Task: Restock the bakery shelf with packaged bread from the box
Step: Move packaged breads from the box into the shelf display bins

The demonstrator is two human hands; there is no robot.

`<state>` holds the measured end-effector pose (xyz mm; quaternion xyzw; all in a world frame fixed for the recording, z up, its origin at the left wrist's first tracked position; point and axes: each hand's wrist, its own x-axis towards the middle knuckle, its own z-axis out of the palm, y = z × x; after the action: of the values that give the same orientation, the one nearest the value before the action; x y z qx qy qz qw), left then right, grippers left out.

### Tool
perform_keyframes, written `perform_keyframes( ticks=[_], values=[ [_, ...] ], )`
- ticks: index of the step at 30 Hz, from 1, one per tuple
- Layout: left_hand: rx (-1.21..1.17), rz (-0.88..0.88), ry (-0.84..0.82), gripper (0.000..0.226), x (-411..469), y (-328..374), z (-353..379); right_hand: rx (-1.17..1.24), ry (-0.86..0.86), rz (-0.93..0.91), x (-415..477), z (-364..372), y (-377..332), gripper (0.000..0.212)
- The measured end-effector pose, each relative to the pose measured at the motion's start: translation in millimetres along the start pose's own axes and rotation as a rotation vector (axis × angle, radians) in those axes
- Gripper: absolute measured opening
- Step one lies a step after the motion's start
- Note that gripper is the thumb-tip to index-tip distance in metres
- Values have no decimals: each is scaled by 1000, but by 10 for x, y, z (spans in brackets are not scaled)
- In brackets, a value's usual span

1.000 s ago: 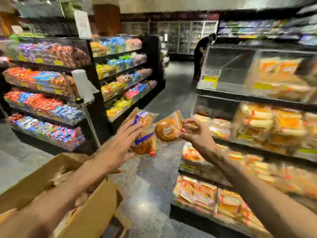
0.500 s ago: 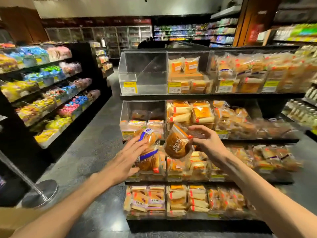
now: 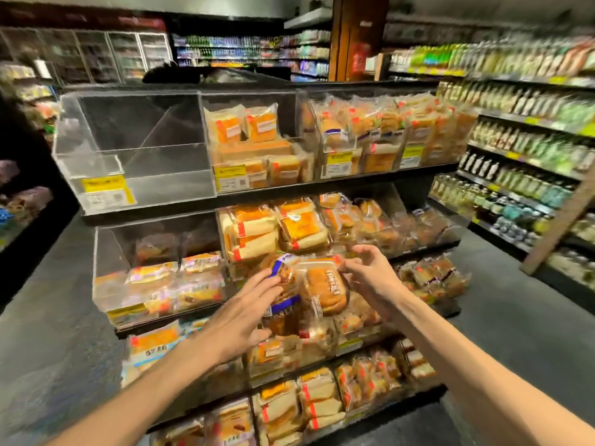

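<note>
My left hand holds two stacked bread packs with blue labels, thumb underneath and fingers spread against them. My right hand pinches the top edge of a clear bag with a brown bun, which hangs beside the other packs. Both hands are in front of the middle tiers of the bakery shelf, a black rack with clear plastic bins full of wrapped bread. The box is out of view.
The top-left bin holds nothing, and the bin below it is partly filled. A drinks shelf lines the aisle on the right. Dark floor runs on the left. Fridges stand at the back.
The view has swung right from the box and candy aisle to face the bakery shelf. Both hands have carried the bread packs closer to the shelf's middle tiers.
</note>
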<state>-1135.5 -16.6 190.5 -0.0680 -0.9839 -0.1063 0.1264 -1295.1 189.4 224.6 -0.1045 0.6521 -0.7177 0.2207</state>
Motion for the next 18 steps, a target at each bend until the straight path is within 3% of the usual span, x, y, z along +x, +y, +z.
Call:
perform_keyframes(
  ticks=[3, 5, 8, 10, 13, 15, 18],
  values=[
    [-152, 13, -46, 78, 462, -63, 173, -382, 227, -129, 237, -146, 98, 15],
    [-221, -7, -102, 81, 778, -19, 282, -543, 350, -119, 338, -253, 130, 9],
    [-304, -32, -139, 88, 1225, 88, 388, -649, 443, -63, 498, -498, 111, 34],
    [-323, -39, -152, 87, 1497, 152, 433, -597, 468, -11, 623, -650, 48, 54],
    [-340, -60, -153, 87, 1874, 246, 513, -403, 390, 121, 812, -873, -106, 71],
    [-348, -83, -137, 87, 2107, 312, 571, -279, 225, 135, 973, -1073, -192, 63],
    [-335, -125, -104, 87, 2472, 400, 696, -265, -16, 128, 1348, -1490, -261, 78]
  ],
)
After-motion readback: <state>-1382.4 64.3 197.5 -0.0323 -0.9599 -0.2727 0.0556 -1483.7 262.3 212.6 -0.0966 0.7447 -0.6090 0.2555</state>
